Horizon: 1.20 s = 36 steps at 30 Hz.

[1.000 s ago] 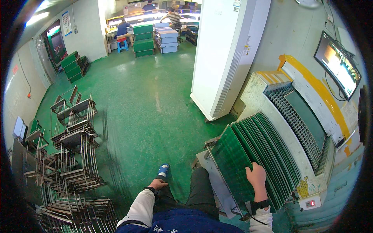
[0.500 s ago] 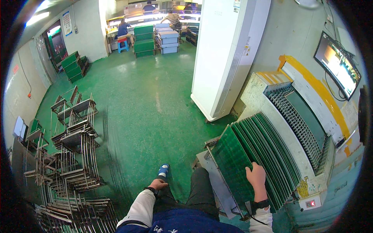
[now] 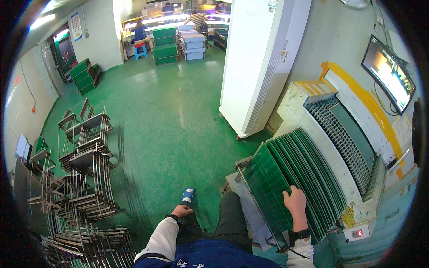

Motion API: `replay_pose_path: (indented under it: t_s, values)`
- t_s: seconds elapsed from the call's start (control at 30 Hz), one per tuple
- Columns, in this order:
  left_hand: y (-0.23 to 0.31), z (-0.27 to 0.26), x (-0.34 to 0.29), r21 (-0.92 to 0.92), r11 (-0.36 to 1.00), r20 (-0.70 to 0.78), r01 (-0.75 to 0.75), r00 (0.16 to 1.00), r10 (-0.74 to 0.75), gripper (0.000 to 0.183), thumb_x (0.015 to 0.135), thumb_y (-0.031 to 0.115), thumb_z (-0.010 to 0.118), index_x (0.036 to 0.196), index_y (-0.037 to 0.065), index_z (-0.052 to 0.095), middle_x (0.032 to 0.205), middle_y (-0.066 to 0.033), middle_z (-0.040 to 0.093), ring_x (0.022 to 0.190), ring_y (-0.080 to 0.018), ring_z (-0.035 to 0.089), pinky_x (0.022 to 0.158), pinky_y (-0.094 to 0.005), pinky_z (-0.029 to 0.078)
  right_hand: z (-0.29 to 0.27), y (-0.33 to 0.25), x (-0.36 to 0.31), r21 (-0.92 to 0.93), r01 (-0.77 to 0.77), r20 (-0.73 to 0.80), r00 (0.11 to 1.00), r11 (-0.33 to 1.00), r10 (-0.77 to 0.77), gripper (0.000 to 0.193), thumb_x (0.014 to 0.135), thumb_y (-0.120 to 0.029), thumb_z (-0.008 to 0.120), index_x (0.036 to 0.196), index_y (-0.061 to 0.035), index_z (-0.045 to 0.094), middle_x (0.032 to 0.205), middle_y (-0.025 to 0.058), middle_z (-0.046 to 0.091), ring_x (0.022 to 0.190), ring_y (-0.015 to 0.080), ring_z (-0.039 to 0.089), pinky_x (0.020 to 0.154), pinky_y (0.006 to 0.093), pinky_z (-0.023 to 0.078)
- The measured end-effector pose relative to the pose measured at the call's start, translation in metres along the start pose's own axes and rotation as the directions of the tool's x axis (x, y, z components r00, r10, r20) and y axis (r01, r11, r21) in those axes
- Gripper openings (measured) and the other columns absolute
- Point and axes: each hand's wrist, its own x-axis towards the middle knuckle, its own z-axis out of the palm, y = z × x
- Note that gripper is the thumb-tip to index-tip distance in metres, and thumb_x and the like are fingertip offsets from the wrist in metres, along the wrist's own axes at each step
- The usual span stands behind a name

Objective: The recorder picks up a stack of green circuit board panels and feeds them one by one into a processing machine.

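Note:
My left hand [image 3: 182,211] rests on my left leg near the knee, its fingers laid over the trouser cloth and nothing held. On the right, my right hand [image 3: 296,203] is at a row of upright green panels [image 3: 267,174], which look like circuit boards. Its thumb and forefinger are bent at a panel's upper edge, and the other fingers are mostly hidden. The panels stand closely spaced, side by side, in a metal rack [image 3: 241,172] just right of my legs.
Stacked metal frames [image 3: 91,165] stand on the left. A tall white cabinet unit [image 3: 254,67] stands ahead right, near a slotted machine [image 3: 342,138] and a wall screen [image 3: 388,73]. Far off, several people sit at a lit bench behind green stacks [image 3: 165,44] and light-blue crates [image 3: 193,44].
Both my hands stay where they were, and the panels have not visibly moved. People at the far bench have shifted their posture slightly.

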Motion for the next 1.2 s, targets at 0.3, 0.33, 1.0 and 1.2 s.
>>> replay_pose_path:
  t_s: [0.3, 0.33, 1.0, 1.2]
  values:
    - [-0.008, 0.000, 0.008, 0.048, 0.997, -0.016, -0.058, 0.998, 0.059, 0.047, 0.071, 0.045, 0.068, 0.094, 0.003, 0.068, 0.089, -0.0116, 0.068, 0.085, -0.0229, 0.064, 0.078, -0.0333, 0.049, -0.005, -0.006, 0.001, 0.005, 0.005, -0.007, 1.000, 1.000, -0.005, 0.030, 0.077, -0.027, 0.064, 0.086, 0.0008, 0.058, 0.074, 0.0228, 0.061, 0.073, 0.0406, 0.059, 0.065, 0.0489, 0.047]
    - [-0.010, 0.001, 0.008, 0.048, 0.997, -0.017, -0.059, 0.998, 0.060, 0.047, 0.071, 0.045, 0.068, 0.094, 0.003, 0.068, 0.089, -0.0116, 0.068, 0.085, -0.0229, 0.064, 0.078, -0.0333, 0.049, -0.005, -0.006, 0.001, 0.005, -0.002, 0.000, 1.000, 1.000, 0.002, 0.029, 0.077, -0.027, 0.064, 0.086, 0.0007, 0.058, 0.074, 0.0228, 0.061, 0.073, 0.0405, 0.059, 0.065, 0.0488, 0.047]
    - [-0.011, 0.002, 0.008, 0.019, 0.998, -0.028, -0.061, 0.998, 0.062, 0.046, 0.071, 0.044, 0.069, 0.091, 0.002, 0.068, 0.085, -0.0108, 0.068, 0.081, -0.0216, 0.064, 0.074, -0.0330, 0.049, -0.001, -0.002, 0.001, 0.006, 0.008, -0.003, 1.000, 1.000, -0.008, 0.029, 0.077, -0.027, 0.064, 0.084, 0.0007, 0.057, 0.073, 0.0229, 0.061, 0.072, 0.0407, 0.059, 0.064, 0.0492, 0.046]
    - [-0.006, 0.001, 0.006, 0.023, 1.000, -0.005, -0.014, 1.000, 0.014, 0.047, 0.072, 0.044, 0.069, 0.095, 0.003, 0.067, 0.091, -0.0124, 0.068, 0.086, -0.0237, 0.064, 0.078, -0.0339, 0.049, -0.001, -0.002, 0.001, 0.009, 0.014, -0.007, 1.000, 1.000, -0.014, 0.029, 0.077, -0.026, 0.064, 0.084, 0.0007, 0.057, 0.074, 0.0229, 0.061, 0.073, 0.0406, 0.059, 0.065, 0.0492, 0.046]
